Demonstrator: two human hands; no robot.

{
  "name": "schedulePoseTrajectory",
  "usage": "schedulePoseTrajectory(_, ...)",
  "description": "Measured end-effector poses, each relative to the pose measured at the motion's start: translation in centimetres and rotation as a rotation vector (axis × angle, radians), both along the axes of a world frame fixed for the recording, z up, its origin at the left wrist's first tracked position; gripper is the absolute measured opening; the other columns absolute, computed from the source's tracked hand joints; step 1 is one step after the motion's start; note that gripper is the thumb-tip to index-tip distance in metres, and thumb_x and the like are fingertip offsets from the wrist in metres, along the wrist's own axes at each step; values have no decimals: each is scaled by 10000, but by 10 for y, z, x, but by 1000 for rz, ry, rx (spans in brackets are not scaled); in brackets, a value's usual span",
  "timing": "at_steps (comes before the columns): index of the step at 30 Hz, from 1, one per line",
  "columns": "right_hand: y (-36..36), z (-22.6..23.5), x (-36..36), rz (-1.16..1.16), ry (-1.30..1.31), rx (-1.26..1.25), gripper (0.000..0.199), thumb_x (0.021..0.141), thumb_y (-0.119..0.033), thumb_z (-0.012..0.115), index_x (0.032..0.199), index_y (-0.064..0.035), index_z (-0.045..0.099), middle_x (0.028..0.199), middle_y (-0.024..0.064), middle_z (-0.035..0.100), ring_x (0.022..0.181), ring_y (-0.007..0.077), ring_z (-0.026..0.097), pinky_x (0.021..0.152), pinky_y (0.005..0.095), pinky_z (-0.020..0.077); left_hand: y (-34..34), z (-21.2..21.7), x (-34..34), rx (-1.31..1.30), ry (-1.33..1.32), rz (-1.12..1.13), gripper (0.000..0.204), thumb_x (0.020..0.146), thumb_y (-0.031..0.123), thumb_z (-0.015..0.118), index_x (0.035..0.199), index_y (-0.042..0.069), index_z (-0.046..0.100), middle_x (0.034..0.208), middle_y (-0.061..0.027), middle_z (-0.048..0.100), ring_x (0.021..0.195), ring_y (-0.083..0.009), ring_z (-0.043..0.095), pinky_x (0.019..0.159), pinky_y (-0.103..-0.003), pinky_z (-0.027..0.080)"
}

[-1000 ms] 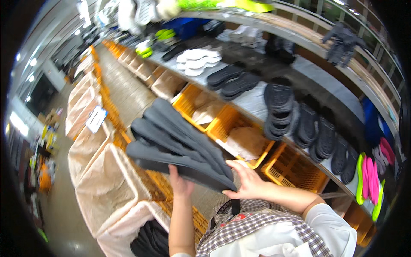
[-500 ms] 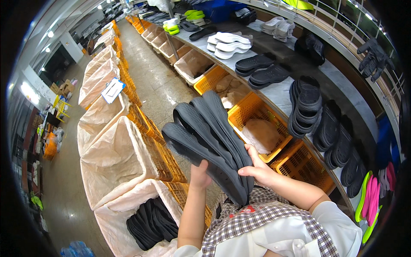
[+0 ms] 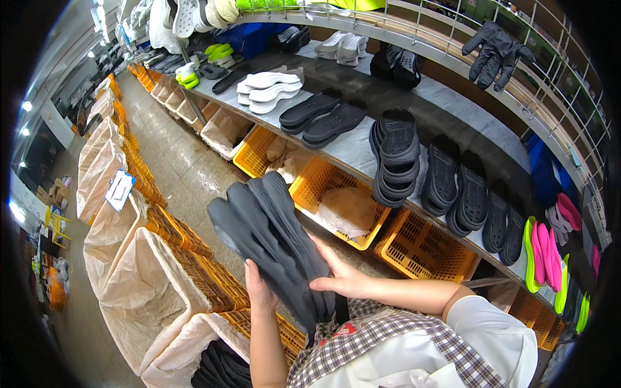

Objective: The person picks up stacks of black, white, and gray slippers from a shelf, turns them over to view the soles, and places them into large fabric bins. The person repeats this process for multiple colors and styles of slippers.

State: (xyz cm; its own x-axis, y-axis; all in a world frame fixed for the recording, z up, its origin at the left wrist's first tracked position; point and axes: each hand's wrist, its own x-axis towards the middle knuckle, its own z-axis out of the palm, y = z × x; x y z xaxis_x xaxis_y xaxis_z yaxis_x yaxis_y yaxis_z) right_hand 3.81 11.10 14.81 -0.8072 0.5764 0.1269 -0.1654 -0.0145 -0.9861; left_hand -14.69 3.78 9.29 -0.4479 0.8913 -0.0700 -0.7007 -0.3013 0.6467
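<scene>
A stack of several black shoe soles (image 3: 262,236) is held between my hands, their far ends fanned apart and their near ends close to my checked apron (image 3: 362,333). My left hand (image 3: 261,288) grips the left side of the stack. On the right side, my right hand (image 3: 336,275) has its thumb on top and its fingers along the edge. More black soles (image 3: 223,368) lie in a cloth-lined crate at the lower left, partly hidden by my left forearm.
A shelf along the right carries black clogs (image 3: 443,178), black soles (image 3: 333,123), white soles (image 3: 268,87) and pink soles (image 3: 548,255). Yellow crates (image 3: 420,249) stand beneath it. Cloth-lined crates (image 3: 139,278) form a row to my left. A dark glove (image 3: 495,55) hangs on the upper rack.
My view has turned right, so the shelf appears farther left and more of its right end shows. The soles remain in both hands, now slightly lower and less widely fanned.
</scene>
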Motion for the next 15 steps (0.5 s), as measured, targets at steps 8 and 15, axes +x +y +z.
schedulePoseTrajectory(8, 18, 16, 4, 39, -104, 73, 938, 789, -275, 711, 1508, -78, 141, 1342, 156, 314, 1295, 285, 287, 1110, 383, 199, 9, -15, 12, -17, -229, -92, 627, 931, 454, 508, 1359, 7, 410, 1334, -137, 508, 1185, -283, 521, 1022, -423, 422)
schedulePoseTrajectory(15, 12, 19, 1, 108, 48, -282, 892, 826, -196, 650, 1494, -3, 91, 1524, 157, 175, 1407, 240, 185, 1139, 345, 163, 5, -36, 10, 72, -277, -200, 582, 957, 439, 457, 1348, 9, 421, 1323, -141, 520, 1178, -280, 534, 999, -423, 445)
